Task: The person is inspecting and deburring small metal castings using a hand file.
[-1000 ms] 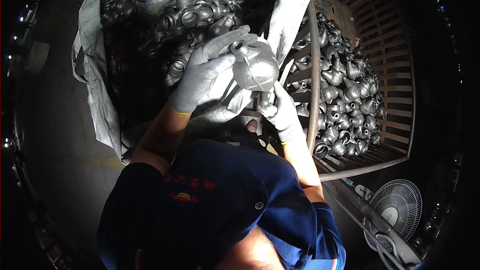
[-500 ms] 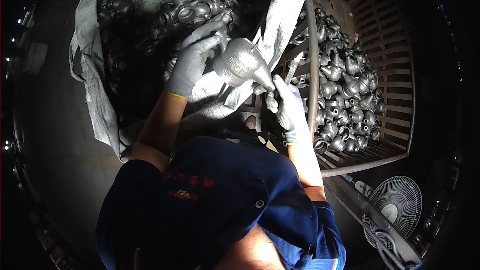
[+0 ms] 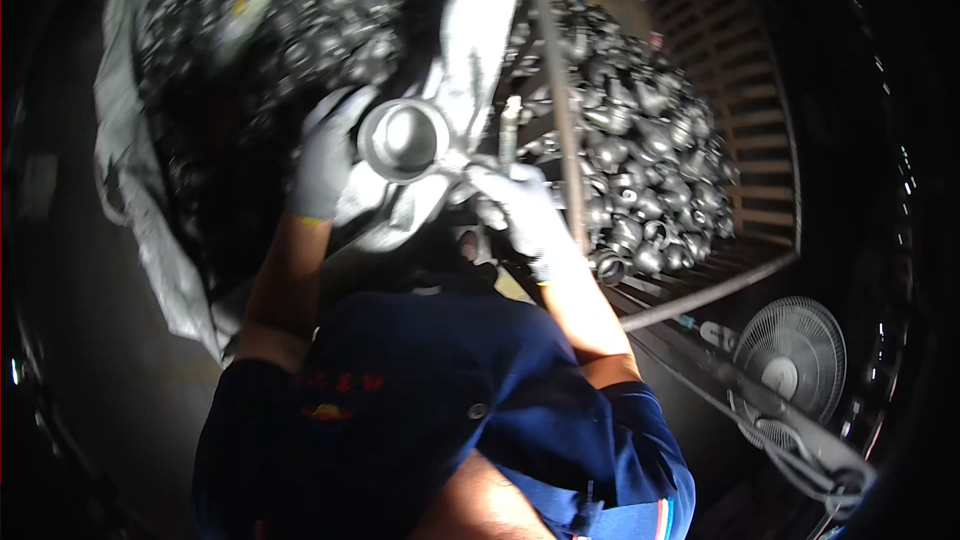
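Note:
A hollow grey metal casting, rounded with a narrow tapering neck, is held over the edge of a white woven sack. Its wide round mouth faces up at me. In a grey glove, my right hand is closed round the narrow end. Just left of the mouth is my left hand, also gloved, its fingers stretched out and somewhat blurred. Whether the left fingers touch the rim I cannot make out. Many similar castings fill the far part of the sack.
To the right, a barred metal crate holds a heap of like castings. An upright stick-like tool is beside the crate's near rail. A fan stands at the lower right, next to a metal beam.
The casting has turned from lying sideways to mouth up. My left hand's grip on its wide end has loosened, while my right hand has closed on its narrow end. The view has shifted.

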A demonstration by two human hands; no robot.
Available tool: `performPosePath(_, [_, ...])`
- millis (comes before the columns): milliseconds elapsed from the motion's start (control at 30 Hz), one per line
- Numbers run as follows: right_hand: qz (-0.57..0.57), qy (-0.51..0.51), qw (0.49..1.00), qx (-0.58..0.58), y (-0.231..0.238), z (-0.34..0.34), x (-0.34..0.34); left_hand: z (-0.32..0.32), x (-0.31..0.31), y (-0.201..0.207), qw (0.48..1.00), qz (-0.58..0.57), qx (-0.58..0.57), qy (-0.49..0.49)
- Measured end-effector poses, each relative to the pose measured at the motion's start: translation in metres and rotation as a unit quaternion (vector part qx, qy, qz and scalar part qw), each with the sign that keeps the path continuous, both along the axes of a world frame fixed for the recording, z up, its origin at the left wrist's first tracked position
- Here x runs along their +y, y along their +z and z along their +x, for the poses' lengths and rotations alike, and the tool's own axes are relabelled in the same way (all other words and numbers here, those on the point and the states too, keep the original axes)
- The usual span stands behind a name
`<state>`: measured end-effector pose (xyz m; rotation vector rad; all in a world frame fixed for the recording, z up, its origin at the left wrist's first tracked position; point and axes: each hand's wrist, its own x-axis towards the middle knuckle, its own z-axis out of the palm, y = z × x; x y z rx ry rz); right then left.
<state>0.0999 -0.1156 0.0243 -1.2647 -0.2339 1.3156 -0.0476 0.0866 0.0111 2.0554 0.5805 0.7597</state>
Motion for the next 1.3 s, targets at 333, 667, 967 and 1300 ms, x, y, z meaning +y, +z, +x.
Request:
performPosePath(333, [0.102, -0.22, 0.931, 0.273, -0.029, 0.093, -0.062, 0.006, -0.005, -0.014, 0.881, -0.45, -0.137, 0.057])
performPosePath(667, [-0.068, -0.321, 0.942, 0.069, -0.141, 0.33, -0.086, -0.107, 0.013, -0.108, 0.847, -0.406, -0.143, 0.311])
performPosePath(967, [-0.009, -0.274, 0.958, 0.082, -0.151, 0.291, -0.048, -0.139, 0.057, -0.166, 0.845, -0.39, -0.065, 0.359])
performPosePath(1300, [-0.196, -0.085, 0.827, -0.52, -0.095, 0.12, -0.07, -0.095, 0.106, -0.301, 0.933, -0.204, 0.13, 0.269])
